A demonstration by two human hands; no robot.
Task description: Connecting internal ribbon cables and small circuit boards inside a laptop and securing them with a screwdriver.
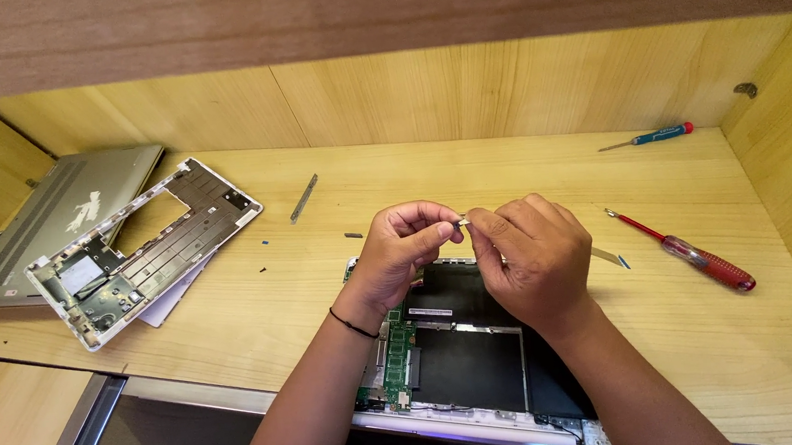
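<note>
Both hands meet above the opened laptop [466, 357]: left hand [403, 250] and right hand [533, 255] pinch one small metal part [462, 219] together. Far left, the keyboard frame [152, 249] is already off; boards remain inside.

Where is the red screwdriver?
In the head view, the red screwdriver lies on the wooden desk, just beyond the right hand.

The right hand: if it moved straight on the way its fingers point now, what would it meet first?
The right hand points left, toward the left hand. It would meet the left hand's fingertips first; both pinch a small metal part above the open laptop. They look almost touching already, though depth is unclear.
</note>
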